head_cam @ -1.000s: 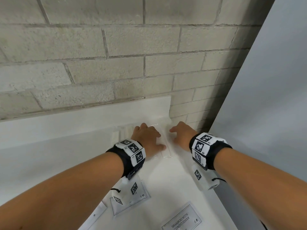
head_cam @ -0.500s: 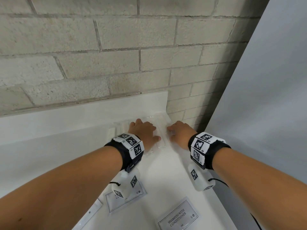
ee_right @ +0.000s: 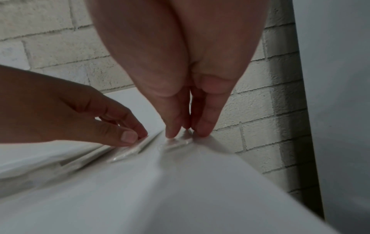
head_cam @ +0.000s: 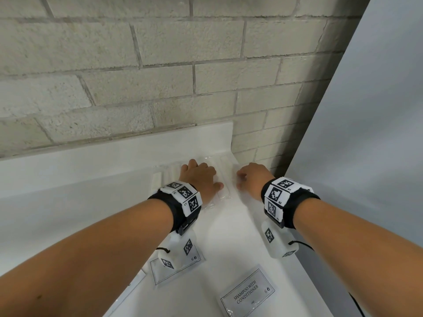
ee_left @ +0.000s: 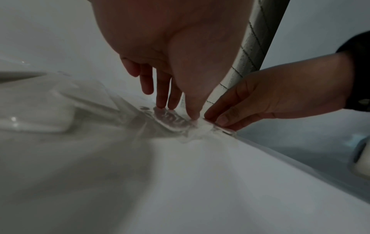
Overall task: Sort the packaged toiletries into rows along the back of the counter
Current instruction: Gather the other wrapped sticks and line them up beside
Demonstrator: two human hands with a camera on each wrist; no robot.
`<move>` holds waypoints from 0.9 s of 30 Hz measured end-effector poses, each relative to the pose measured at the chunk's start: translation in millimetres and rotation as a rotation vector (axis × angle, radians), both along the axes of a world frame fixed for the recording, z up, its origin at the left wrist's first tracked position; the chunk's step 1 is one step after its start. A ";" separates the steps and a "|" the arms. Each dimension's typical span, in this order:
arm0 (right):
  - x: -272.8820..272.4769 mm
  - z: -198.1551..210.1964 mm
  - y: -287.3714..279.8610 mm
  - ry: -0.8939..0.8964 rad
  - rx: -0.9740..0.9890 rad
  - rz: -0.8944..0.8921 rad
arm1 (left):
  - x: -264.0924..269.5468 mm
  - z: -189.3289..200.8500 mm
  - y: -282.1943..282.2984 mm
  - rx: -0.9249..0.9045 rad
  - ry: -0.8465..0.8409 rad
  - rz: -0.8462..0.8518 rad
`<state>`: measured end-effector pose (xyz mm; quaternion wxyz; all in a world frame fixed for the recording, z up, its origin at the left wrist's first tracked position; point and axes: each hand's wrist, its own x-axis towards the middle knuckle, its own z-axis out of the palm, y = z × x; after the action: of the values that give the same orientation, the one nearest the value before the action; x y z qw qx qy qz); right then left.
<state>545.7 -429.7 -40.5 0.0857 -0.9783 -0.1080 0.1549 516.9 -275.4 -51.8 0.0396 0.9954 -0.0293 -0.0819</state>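
- Clear plastic packets (head_cam: 225, 177) lie under both of my hands at the far right corner of the white counter (head_cam: 229, 243), flat against the low white backsplash (head_cam: 114, 154).
- My left hand (head_cam: 201, 179) reaches forward palm down; in the left wrist view its fingertips (ee_left: 161, 104) and thumb press straight down onto a packet, not curled round it.
- My right hand (head_cam: 250, 179) sits just beside it to the right, also palm down, with thumb and fingers (ee_right: 202, 131) brought together on a small clear packet (ee_right: 176, 143); I read that as a pinch on the packet's far edge.
- Both hands are near each other without touching, the packets lying between and beneath them.
- More clear packets (head_cam: 160, 177) rest in a row to the left of my left hand, along the backsplash.
- Nearer to me on the counter lie a flat sachet (head_cam: 248, 291) printed "SHAMPOO WITH CONDITIONER" and another white sachet (head_cam: 196, 259) partly under my left wrist.
- Pale painted block wall (head_cam: 137, 76) rises behind the counter; a plain grey panel (head_cam: 366, 133) closes the right side.
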 end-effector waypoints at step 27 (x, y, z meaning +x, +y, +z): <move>6.8 3.2 8.8 0.036 -0.162 0.031 | 5.7 2.9 5.8 -0.002 0.045 -0.006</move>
<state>552.5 -420.9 -37.3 0.0057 -0.9772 -0.1086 0.1821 522.6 -269.6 -48.9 0.0410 0.9932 -0.0313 -0.1044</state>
